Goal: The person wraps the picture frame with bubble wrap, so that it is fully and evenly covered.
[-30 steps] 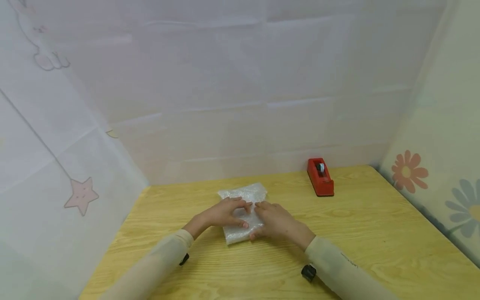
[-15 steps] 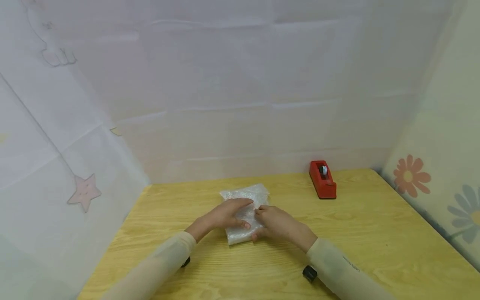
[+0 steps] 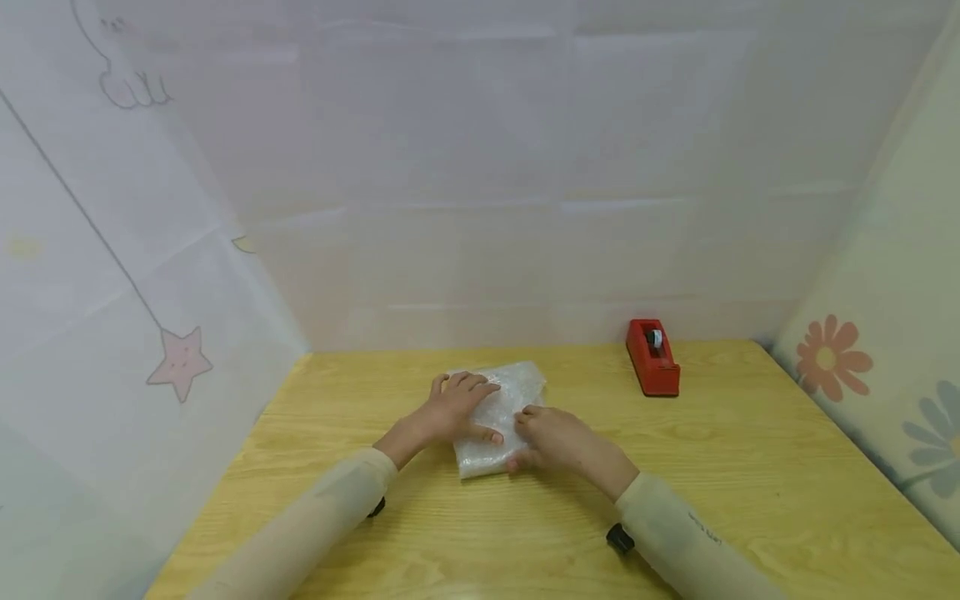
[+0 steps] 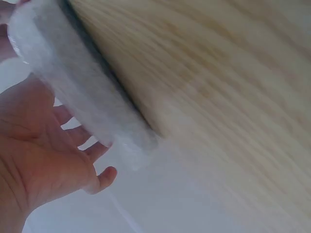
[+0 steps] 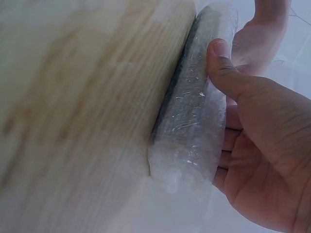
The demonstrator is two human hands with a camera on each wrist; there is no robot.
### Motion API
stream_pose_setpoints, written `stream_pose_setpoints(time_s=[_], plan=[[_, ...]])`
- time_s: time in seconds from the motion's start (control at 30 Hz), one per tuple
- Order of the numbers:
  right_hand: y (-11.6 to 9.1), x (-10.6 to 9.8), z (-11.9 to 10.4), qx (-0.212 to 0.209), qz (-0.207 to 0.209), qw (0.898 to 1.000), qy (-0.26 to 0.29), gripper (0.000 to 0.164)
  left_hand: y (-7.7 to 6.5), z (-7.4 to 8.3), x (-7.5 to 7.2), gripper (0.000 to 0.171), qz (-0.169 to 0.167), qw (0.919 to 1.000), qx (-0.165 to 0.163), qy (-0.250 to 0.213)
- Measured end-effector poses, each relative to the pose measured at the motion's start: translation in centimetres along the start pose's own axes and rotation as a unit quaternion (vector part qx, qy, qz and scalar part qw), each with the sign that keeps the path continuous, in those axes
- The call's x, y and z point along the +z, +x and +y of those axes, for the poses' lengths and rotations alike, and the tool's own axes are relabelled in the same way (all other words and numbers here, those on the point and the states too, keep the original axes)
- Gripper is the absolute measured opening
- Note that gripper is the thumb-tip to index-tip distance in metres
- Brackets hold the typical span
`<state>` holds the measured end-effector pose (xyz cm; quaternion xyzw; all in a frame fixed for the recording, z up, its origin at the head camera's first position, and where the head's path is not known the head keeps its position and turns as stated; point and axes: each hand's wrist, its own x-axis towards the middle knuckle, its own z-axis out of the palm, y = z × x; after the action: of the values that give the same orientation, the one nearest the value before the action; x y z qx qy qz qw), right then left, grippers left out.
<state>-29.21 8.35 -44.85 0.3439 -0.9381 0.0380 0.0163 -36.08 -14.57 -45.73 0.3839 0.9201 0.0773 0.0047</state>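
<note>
A flat parcel in clear bubble wrap (image 3: pixel 501 406) lies on the wooden table. My left hand (image 3: pixel 450 410) rests spread over its left side, the fingers reaching across the top and the thumb lying toward the middle. At the right side, my right hand (image 3: pixel 561 437) has its fingers bent over the top and its thumb at the near edge. In the right wrist view that thumb (image 5: pixel 223 65) presses the side of the bubble-wrapped parcel (image 5: pixel 187 121). The left wrist view shows the left hand (image 4: pixel 43 145) behind the parcel's thick edge (image 4: pixel 82 82).
A red tape dispenser (image 3: pixel 653 360) with a small roll stands at the back right of the table (image 3: pixel 720 467). Pale printed cloth (image 3: pixel 480 167) hangs behind the table and along both sides. Black wrist straps (image 3: pixel 620 538) show under the sleeves.
My left hand has slid away toward the far left of the parcel and its fingers have spread. The right hand's fingers have curled in more. The head view has shifted slightly.
</note>
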Motion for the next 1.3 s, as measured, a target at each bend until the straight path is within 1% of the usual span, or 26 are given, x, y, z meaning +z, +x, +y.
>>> stream_pose_setpoints(time_s=[0.1,0.17,0.2,0.27,0.33,0.4,0.47,0.53,0.63,0.8,0.87,0.97,1.1,1.2,1.3], plan=[[0.1,-0.1,-0.1,0.01,-0.013,1.0,0.025,0.066,-0.8,0.9,-0.6,0.069,-0.021,0.9997,0.007,0.006],[0.0,-0.2,-0.2,0.013,-0.016,0.999,0.032,0.067,-1.4,1.4,-0.9,0.06,-0.045,0.9987,0.024,-0.001],[0.0,-0.3,-0.2,0.014,-0.016,0.999,0.031,0.067,-1.8,1.5,-1.1,0.06,-0.061,0.9976,0.031,-0.009],[-0.1,-0.4,-0.2,0.011,-0.009,0.999,0.028,0.066,-2.4,1.8,-1.3,0.066,-0.091,0.9946,0.044,-0.026],[-0.2,-0.4,-0.1,0.004,0.001,1.0,0.021,0.064,-2.9,2.0,-1.4,0.077,-0.116,0.991,0.055,-0.037],[-0.3,-0.6,-0.1,-0.004,0.007,1.0,0.02,0.063,-3.4,2.2,-1.5,0.084,-0.132,0.9883,0.062,-0.045],[-0.4,-0.7,0.0,-0.009,0.007,1.0,0.026,0.063,-3.7,2.5,-1.5,0.084,-0.135,0.9875,0.066,-0.047],[-0.5,-0.8,0.1,-0.011,0.0,0.999,0.04,0.065,-3.8,2.7,-1.5,0.081,-0.135,0.9877,0.065,-0.046],[-0.7,-1.0,0.5,-0.016,-0.018,0.997,0.073,0.064,-3.9,3.1,-1.4,0.076,-0.132,0.9885,0.06,-0.043],[-0.9,-1.0,1.4,-0.021,-0.053,0.99,0.132,0.058,-3.7,3.2,-1.4,0.074,-0.116,0.9901,0.074,-0.026],[-1.0,-1.2,2.0,-0.01,-0.064,0.987,0.146,0.06,-3.4,3.0,-1.4,0.075,-0.108,0.9905,0.083,-0.022],[-1.1,-1.3,2.4,0.001,-0.074,0.982,0.171,0.062,-3.0,2.7,-1.2,0.076,-0.108,0.9904,0.081,-0.031],[-1.1,-1.2,2.4,-0.012,-0.074,0.98,0.183,0.062,-2.9,2.5,-1.1,0.076,-0.115,0.9895,0.077,-0.039],[-1.1,-1.6,2.5,-0.025,-0.064,0.982,0.176,0.055,-2.8,2.7,-1.4,0.074,-0.114,0.9898,0.08,-0.031],[-1.5,-2.5,3.1,-0.009,-0.048,0.982,0.184,0.047,-2.8,2.8,-1.6,0.073,-0.114,0.9899,0.082,-0.021]])
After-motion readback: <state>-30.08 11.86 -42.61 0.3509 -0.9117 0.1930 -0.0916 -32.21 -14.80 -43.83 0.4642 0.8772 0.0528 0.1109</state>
